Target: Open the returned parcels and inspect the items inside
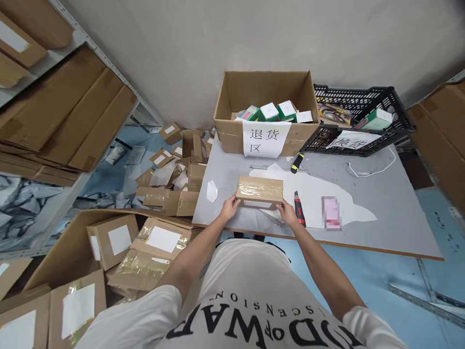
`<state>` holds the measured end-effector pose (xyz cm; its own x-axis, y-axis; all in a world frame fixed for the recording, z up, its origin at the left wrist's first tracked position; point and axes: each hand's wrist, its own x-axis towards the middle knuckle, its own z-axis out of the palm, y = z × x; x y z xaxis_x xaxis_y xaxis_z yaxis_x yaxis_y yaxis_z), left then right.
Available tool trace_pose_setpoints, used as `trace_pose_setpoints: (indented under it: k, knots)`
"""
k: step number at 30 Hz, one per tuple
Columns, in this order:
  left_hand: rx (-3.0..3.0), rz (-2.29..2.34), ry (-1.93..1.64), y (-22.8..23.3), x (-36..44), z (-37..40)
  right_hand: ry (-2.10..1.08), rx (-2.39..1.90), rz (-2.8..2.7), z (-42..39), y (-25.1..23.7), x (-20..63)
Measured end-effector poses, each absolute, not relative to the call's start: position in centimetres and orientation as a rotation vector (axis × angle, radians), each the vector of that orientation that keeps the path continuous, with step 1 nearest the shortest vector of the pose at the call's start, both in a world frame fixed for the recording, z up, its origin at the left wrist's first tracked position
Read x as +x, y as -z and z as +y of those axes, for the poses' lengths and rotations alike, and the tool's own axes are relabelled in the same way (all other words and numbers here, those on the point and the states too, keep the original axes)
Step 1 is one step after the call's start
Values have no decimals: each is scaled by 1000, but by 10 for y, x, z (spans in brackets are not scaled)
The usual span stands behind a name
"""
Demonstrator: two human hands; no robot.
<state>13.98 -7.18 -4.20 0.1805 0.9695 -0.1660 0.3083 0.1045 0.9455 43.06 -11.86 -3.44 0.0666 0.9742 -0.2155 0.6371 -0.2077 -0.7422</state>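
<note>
A small taped cardboard box [260, 188] is at the front of the grey table, clear tape across its top and a white label on its near side. My left hand [230, 207] grips its left end, fingers closed at the lower corner. At the right end my right hand [286, 212] holds the near corner. Just right of that hand lies a red and black box cutter [299, 209]. Farther back is a yellow and black box cutter [297, 163]. White paper [312, 194] spreads on the table beneath and beside these things.
An open carton [228, 138] with green and white boxes stands at the table's back, beside a black plastic crate [363, 148]. A blurred pink item [331, 212] and a white cable [374, 173] lie rightward. Left are a big carton of parcels [83, 218], discarded boxes [170, 198] and shelving [76, 48].
</note>
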Motion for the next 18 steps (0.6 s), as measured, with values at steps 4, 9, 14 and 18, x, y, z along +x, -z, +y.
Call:
trace_pose_setpoints:
  k: [4, 9, 14, 18]
  knots:
    - [1521, 1395, -762, 18, 133, -71, -934, -1963, -1703, -121, 16, 438]
    - [1577, 1537, -627, 7, 135, -63, -823, -2103, -1758, -115, 4, 443]
    - [1503, 1558, -597, 18, 144, -51, -857, -2195, -1752, -106, 8, 441]
    - [1464, 1446, -592, 30, 144, -49, -903, -2240, -1653, -102, 16, 440]
